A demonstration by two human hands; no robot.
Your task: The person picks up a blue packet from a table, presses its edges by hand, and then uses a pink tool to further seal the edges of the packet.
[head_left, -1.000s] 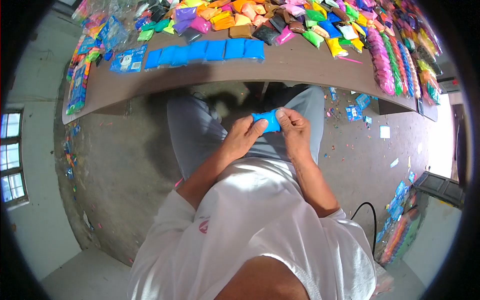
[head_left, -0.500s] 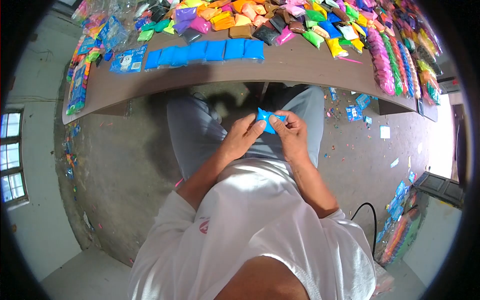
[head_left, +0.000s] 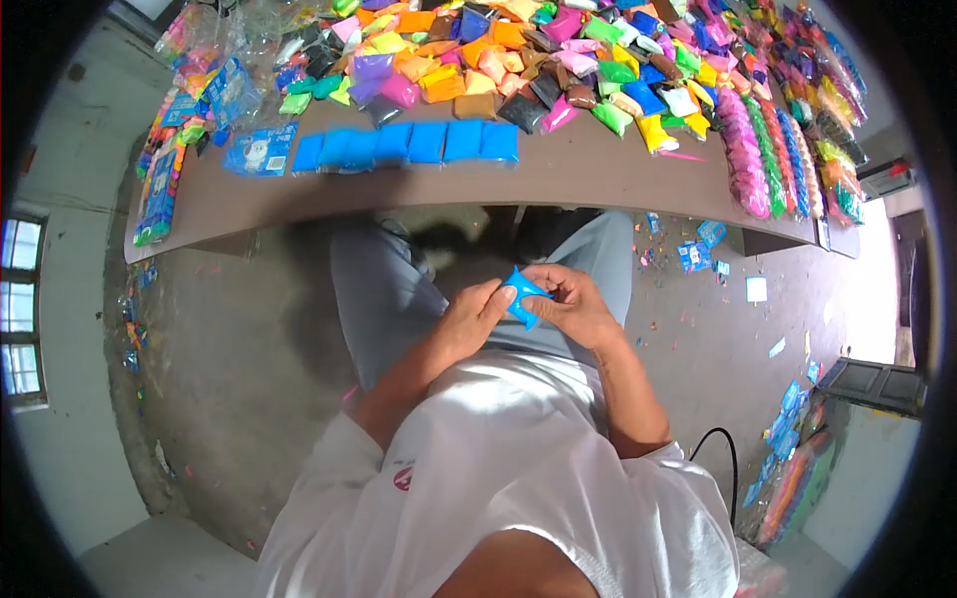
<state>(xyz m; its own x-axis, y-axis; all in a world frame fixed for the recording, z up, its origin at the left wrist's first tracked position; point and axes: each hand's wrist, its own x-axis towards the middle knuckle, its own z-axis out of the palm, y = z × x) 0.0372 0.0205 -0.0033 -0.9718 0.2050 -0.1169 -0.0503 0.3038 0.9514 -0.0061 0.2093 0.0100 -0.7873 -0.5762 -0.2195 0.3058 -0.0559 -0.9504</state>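
Both hands are pinching one small blue packet (head_left: 521,295) over the lap: the left hand (head_left: 469,319) is gripping its 9 o'clock side with closed fingers, and the right hand (head_left: 571,304) is curling around its 3 o'clock side. A row of blue packets (head_left: 409,145) (lying flat) is sitting on the brown table (head_left: 558,174) at 12 o'clock.

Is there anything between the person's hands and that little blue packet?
Nothing visible. The left hand and the right hand both pinch the small blue plastic packet directly, over the lap, below the edge of the brown table.
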